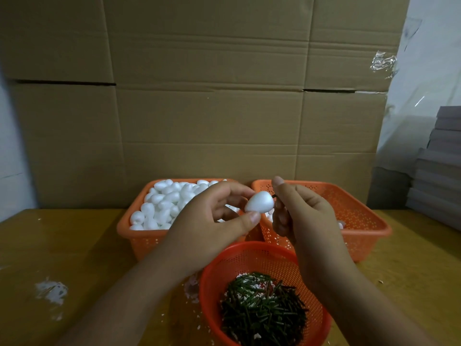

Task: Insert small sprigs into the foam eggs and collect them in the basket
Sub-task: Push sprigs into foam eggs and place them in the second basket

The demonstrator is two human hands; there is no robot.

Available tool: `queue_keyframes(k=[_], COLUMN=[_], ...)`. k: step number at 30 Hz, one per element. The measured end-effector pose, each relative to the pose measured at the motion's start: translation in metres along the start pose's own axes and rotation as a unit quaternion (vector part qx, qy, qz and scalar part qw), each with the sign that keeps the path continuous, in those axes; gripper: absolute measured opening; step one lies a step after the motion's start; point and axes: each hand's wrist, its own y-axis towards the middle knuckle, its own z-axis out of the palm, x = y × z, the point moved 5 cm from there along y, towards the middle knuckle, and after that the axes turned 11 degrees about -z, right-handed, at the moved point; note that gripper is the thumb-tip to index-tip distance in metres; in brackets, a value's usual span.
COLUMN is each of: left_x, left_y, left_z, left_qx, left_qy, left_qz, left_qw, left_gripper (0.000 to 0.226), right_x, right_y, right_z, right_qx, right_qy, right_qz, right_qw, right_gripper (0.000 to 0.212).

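White foam egg [259, 202], pinched in the left hand [212, 221] fingers [252, 218] above the round sprig basket [249, 253], lies with its long axis sideways, blunt end facing the right hand [301, 216], whose curled fingers clamp a dark sprig [274, 196] just beside that end.

White foam egg [259, 202] sits sideways, up above the orange baskets, dark sprig [274, 196] poking at its fat end. Round basket [252, 255] below is piled with green sprigs [264, 308].
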Motion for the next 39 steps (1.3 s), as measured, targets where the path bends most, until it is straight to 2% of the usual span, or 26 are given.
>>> queue_keyframes(k=[3,8,16,22,28,39], left_x=[-0.005,-0.005,-0.006,-0.01,-0.008,-0.005], left_y=[0.0,-0.001,-0.003,-0.003,-0.002,-0.001], left_z=[-0.003,-0.009,-0.009,-0.012,-0.01,-0.002], left_qx=[0.004,-0.001,-0.002,-0.02,-0.004,0.002], left_qy=[-0.021,-0.035,-0.04,-0.07,-0.051,-0.008], left_qz=[-0.001,-0.022,-0.028,-0.023,-0.013,0.013], left_qw=[1.0,0.999,0.999,0.997,0.999,1.0], left_gripper=[0.036,0.038,0.039,0.043,0.045,0.024], right_x=[0.004,0.011,0.011,0.004,0.002,0.007], right_y=[0.001,0.002,0.001,0.002,0.003,-0.002], right_z=[-0.001,0.001,-0.001,-0.006,-0.007,0.001], right_qx=[0.013,0.046,0.048,0.011,-0.006,0.004], right_qy=[-0.034,-0.046,-0.057,-0.027,-0.029,-0.062], right_qz=[-0.029,-0.057,-0.064,-0.025,-0.016,-0.049], right_qw=[0.999,0.996,0.995,0.999,0.999,0.997], right_gripper=[0.042,0.016,0.015,0.028,0.03,0.03])
